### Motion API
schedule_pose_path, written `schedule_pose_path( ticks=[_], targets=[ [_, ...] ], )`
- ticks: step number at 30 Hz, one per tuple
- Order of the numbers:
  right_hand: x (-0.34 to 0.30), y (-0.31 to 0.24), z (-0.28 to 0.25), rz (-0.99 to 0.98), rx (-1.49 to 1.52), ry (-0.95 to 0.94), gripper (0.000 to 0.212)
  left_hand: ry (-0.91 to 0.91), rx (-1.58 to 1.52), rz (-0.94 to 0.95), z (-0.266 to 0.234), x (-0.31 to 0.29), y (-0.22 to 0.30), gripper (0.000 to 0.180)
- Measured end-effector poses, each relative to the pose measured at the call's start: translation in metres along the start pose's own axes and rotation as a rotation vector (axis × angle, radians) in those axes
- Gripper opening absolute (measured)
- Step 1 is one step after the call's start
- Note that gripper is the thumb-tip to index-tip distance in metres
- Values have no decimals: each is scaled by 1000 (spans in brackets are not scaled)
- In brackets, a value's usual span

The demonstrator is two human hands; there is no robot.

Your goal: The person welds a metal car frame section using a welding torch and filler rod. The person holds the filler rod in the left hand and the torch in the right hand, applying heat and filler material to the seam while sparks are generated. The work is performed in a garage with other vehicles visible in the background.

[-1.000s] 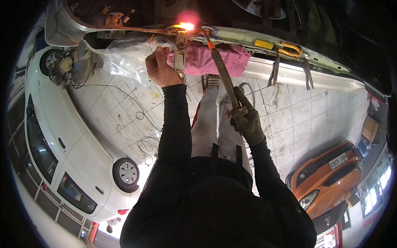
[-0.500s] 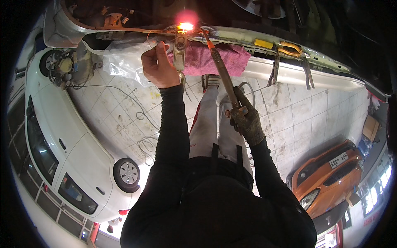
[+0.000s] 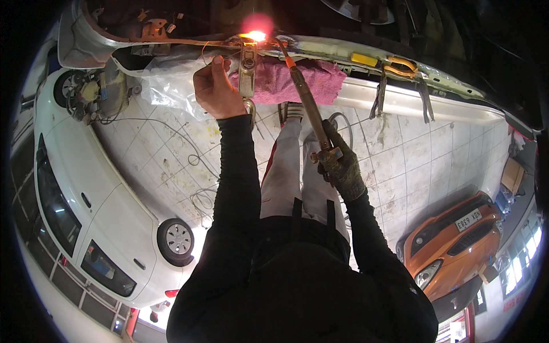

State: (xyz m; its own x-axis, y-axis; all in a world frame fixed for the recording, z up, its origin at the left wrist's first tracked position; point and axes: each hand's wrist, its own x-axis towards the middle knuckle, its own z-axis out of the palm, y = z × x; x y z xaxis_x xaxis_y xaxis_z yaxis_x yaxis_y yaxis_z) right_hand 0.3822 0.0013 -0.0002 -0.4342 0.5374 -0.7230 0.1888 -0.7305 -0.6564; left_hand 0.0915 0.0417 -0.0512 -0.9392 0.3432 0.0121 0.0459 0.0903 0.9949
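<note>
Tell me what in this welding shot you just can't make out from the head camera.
- Torch tip and the spot it heats: washed out by the flame glare.
- Whatever the left hand pinches: too thin, partly behind the fingers.
- Right hand grip on the torch: covered by a glove.
- Orange car: cut off at the rim.

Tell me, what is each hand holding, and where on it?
The gloved right hand grips the torch at its lower handle end. The bare left hand pinches a thin wire near the flame.
</note>
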Motion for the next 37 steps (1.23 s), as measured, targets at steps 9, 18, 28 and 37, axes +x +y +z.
schedule_pose_path(
  ticks=[9, 18, 28, 37],
  targets=[
    [1, 2, -2, -24, -19, -7, 71, -4, -9, 5, 2, 0, -5, 27],
    [2, 0, -2, -49, 14, -7, 69, -6, -9, 15, 3, 0, -7, 29],
    [4, -4, -4, 2, -36, -6, 72, -8, -9, 22, 3, 0, -7, 29],
    [5, 0, -6, -27, -60, 0, 75, -17, 30, 23, 4, 0, -6, 29]
  ],
)
